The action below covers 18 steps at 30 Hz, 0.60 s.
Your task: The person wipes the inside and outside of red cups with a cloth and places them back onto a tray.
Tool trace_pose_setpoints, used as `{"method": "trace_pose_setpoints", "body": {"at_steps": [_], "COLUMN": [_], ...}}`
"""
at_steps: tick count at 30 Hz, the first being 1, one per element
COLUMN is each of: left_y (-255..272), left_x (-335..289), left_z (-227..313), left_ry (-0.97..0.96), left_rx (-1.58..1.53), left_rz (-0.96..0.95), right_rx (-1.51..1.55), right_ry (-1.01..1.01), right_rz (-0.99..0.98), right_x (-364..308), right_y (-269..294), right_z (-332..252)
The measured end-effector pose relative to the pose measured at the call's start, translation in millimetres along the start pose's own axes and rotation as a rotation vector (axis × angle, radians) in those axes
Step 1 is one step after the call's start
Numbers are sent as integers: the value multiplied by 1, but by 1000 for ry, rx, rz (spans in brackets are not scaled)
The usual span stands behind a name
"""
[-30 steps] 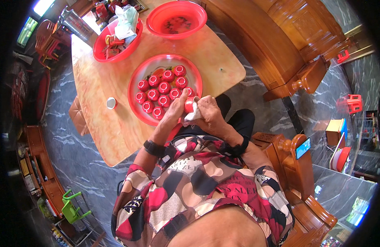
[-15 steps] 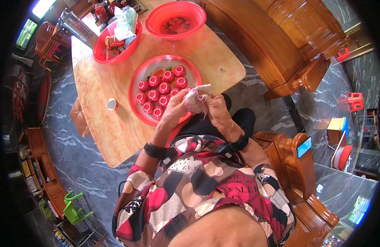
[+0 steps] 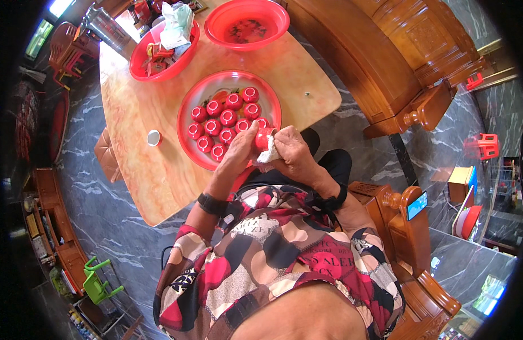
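Between my hands, just over the near right rim of a round red tray (image 3: pixel 185 144), is a small red cup (image 3: pixel 262 137). My left hand (image 3: pixel 242 146) grips the cup from its left side. My right hand (image 3: pixel 295 151) is closed on a white cloth (image 3: pixel 267 155), which lies against the cup's near side. Some of the fingers and part of the cup are hidden. Several matching red cups (image 3: pixel 228 118) stand upside down, close together, in the tray. Apart from them, a red cup with a white inside (image 3: pixel 154 138) rests on the table to the left.
The tray sits on a marbled table (image 3: pixel 142 192). Farther back are a red basin (image 3: pixel 275 25) holding some liquid and a red bowl (image 3: pixel 176 71) with packets and a plastic bag. A metal pitcher (image 3: pixel 105 28) stands at the far left. Right of the table is a wooden bench (image 3: pixel 352 62).
The cloth has shifted down and toward my right hand, uncovering the red cup between my hands. Both hands have turned a little. The tray and its cups appear slightly higher in the view.
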<state>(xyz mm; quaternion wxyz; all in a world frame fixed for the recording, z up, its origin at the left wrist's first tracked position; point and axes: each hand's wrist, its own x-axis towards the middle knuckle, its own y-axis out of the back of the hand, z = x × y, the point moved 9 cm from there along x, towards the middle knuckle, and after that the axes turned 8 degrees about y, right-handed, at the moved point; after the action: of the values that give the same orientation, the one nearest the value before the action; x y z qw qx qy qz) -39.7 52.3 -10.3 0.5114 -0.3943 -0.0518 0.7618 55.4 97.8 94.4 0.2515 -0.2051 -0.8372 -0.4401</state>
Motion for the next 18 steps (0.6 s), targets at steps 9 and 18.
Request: {"method": "trace_pose_setpoints", "body": {"at_steps": [9,18], "left_y": [-22,-56], "left_x": [-8,-42], "left_z": [30,60], "left_ry": [-255,-715], "left_rx": [-50,851], "left_rz": [-205,47], "right_rx": [873,1669], "right_ry": [-615,-877], "right_rz": [472,196], "right_x": [-57,-57], "right_y": [8,-59], "right_z": [74,46]}}
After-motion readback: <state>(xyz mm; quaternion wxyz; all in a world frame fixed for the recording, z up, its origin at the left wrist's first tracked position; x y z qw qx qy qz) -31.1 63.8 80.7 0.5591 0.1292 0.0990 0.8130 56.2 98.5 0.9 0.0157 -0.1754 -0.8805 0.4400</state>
